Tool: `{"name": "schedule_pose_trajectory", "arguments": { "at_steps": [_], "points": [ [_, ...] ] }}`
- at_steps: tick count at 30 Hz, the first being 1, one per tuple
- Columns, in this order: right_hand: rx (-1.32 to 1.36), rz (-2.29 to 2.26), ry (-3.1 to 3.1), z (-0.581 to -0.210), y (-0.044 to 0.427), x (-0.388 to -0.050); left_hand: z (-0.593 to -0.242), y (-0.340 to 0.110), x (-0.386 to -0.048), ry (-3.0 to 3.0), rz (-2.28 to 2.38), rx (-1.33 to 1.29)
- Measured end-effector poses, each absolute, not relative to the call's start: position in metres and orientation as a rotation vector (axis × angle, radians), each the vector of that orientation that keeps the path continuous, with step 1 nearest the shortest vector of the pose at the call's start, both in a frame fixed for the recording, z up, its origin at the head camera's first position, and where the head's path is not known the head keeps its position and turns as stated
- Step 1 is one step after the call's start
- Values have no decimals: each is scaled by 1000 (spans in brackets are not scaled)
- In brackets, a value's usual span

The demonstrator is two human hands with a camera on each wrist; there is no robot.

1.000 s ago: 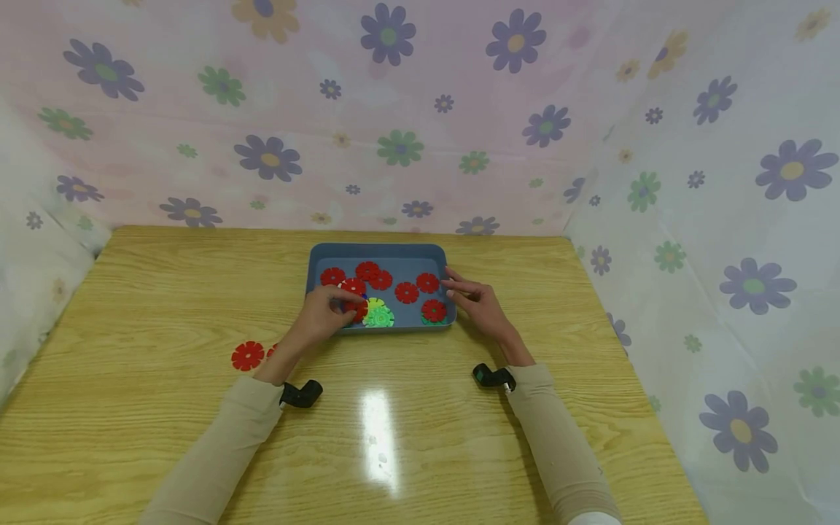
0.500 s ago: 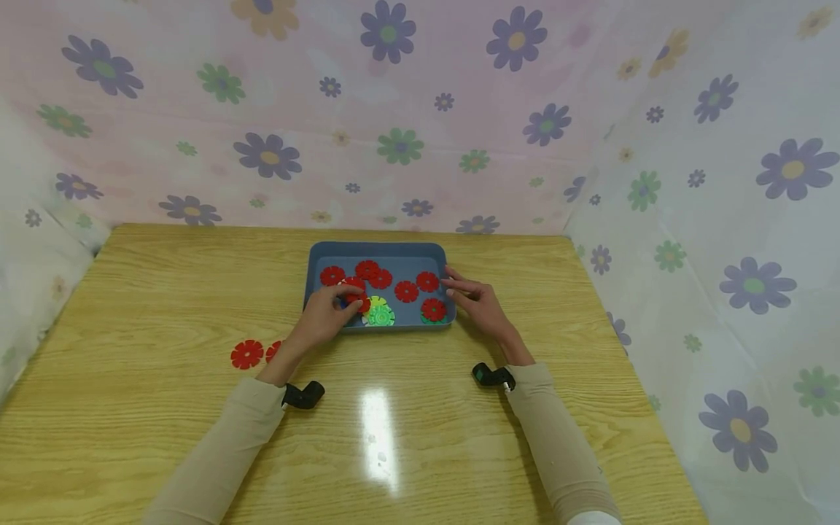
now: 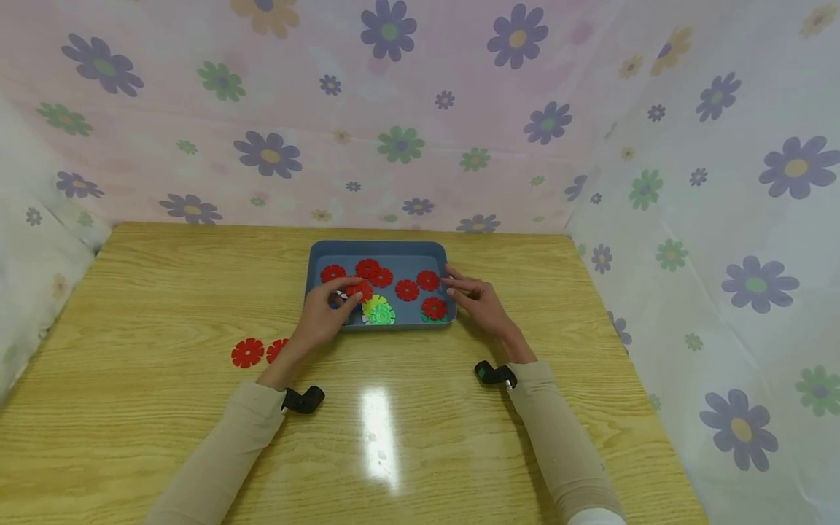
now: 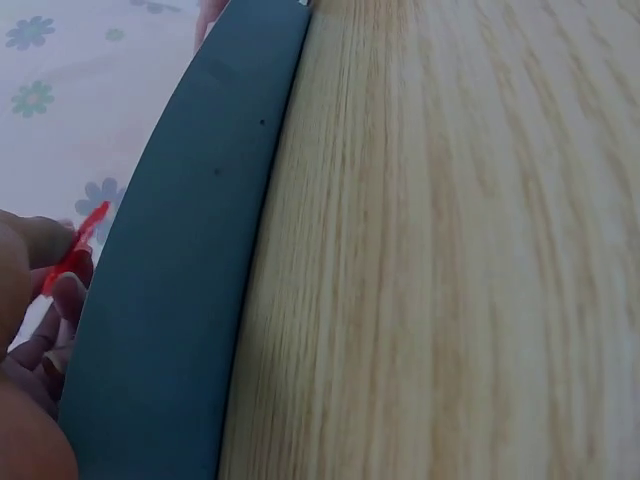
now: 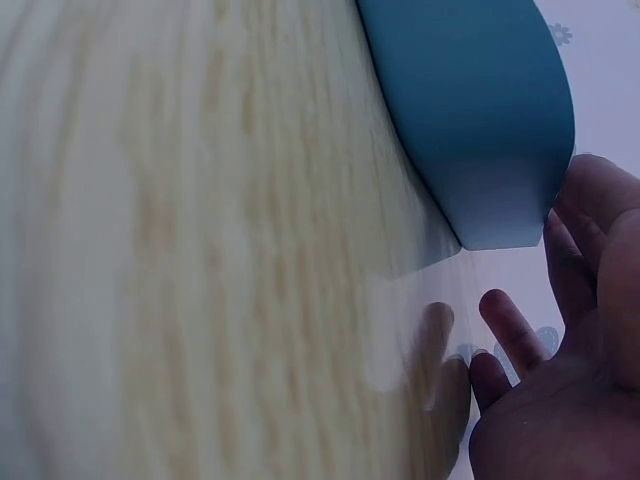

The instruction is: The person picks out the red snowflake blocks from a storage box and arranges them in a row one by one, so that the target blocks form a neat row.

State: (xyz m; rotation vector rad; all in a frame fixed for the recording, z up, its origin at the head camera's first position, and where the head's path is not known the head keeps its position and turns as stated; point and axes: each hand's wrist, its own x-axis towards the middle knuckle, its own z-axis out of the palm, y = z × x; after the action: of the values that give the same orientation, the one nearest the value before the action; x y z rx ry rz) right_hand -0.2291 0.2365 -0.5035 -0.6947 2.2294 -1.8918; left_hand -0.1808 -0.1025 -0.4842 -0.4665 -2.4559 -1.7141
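Over the left part of a blue-grey tray (image 3: 407, 327), my left hand (image 3: 319, 315) pinches a red notched plastic disc (image 3: 360, 291) between thumb and fingers. The left wrist view shows that red disc (image 4: 76, 252) edge-on above the tray wall, with a white piece (image 4: 30, 325) beside it among the fingers. My right hand (image 3: 484, 306) rests its fingertips against the tray's right end, its fingers fairly straight. Inside the tray lie several red discs (image 3: 407, 290), yellow and green discs (image 3: 381, 314), and partly hidden blue and white pieces near my left fingers.
Two red discs (image 3: 247, 353) lie on the wooden table (image 3: 433, 437) left of the tray, one partly covered by my left wrist. Behind the table hangs a flower-patterned curtain (image 3: 367, 117), with more of it on both sides.
My left hand has lifted the red disc slightly up and away from the tray's front, uncovering more of the yellow disc. My right hand stays at the tray's right end.
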Motion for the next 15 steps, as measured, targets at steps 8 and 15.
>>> {"name": "schedule_pose_trajectory", "arguments": {
  "at_steps": [8,15],
  "points": [
    [-702,-1884,2242,-502,235,-228,-482,-107,-177,-2164,-1968,-495],
    [-694,-1889,2238,-502,235,-227,-472,-114,-165,-2144,-2063,-554]
  ]
}}
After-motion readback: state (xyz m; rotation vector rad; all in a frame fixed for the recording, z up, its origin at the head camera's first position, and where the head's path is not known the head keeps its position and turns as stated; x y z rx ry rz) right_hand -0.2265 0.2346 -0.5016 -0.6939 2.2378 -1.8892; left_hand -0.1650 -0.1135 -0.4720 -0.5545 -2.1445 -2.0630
